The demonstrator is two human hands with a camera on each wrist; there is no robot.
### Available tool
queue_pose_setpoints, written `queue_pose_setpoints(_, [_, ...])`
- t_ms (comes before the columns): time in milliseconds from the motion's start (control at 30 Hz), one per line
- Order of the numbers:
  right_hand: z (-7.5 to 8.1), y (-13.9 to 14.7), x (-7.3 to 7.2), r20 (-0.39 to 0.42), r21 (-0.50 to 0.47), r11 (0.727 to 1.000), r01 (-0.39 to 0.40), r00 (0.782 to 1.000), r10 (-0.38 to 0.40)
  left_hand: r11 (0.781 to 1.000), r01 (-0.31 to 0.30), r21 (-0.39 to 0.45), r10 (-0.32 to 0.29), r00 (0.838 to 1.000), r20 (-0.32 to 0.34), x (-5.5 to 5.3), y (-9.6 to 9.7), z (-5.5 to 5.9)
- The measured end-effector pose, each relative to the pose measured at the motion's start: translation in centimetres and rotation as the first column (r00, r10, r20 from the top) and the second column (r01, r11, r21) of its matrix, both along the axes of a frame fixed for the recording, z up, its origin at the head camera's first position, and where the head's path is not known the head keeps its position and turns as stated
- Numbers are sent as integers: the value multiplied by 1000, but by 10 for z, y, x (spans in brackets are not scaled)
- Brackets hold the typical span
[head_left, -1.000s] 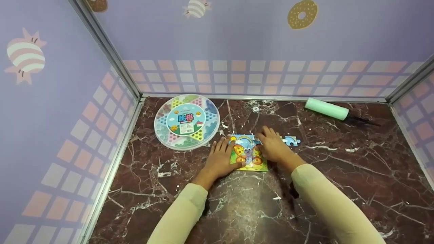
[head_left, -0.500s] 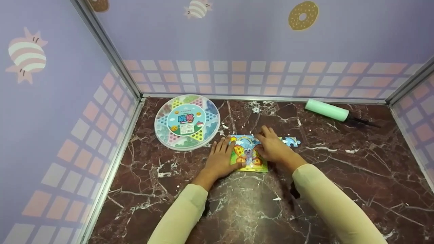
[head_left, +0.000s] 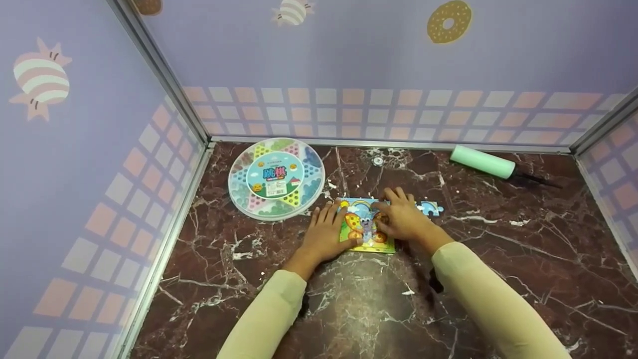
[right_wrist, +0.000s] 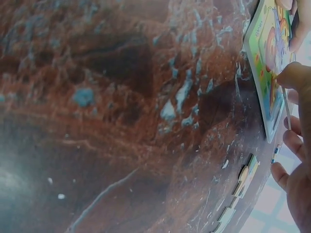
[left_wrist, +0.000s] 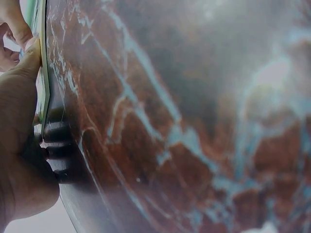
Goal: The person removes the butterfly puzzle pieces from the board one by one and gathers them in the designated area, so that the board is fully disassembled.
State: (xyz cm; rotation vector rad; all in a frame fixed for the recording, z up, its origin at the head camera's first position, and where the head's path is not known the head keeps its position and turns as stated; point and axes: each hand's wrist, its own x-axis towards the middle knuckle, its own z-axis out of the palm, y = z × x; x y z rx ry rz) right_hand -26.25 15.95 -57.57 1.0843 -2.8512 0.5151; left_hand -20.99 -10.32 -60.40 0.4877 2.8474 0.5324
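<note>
A jigsaw puzzle board with a butterfly picture lies on the marble-patterned surface. My left hand rests on its left side, fingers extended and thumb across the lower part. Over the upper right of the board, my right hand has bent fingers. In the right wrist view, a thin puzzle piece, seen edge-on, is pinched between the thumb and fingers of that hand, tilted against the board. Its printed face is mostly hidden. Loose puzzle pieces lie just right of the right hand.
A round Chinese checkers set lies at the back left. A small round token is near the back wall. A mint-green cylinder with a black end lies at the back right. Patterned walls enclose the surface.
My right hand's fingers have shifted slightly and spread a little over the board's upper right. My left hand stays in place on the board.
</note>
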Motion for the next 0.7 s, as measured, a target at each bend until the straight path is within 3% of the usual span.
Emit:
queue_pose_setpoints(267, [1, 1, 0, -39, 24, 1000, 14, 999, -13, 1000, 0, 16, 0, 1000, -14, 1, 0, 2])
queue_pose_setpoints(700, [4, 5, 1, -90, 7, 1000, -5, 996, 6, 1000, -8, 5, 8, 1000, 0, -2, 0, -5])
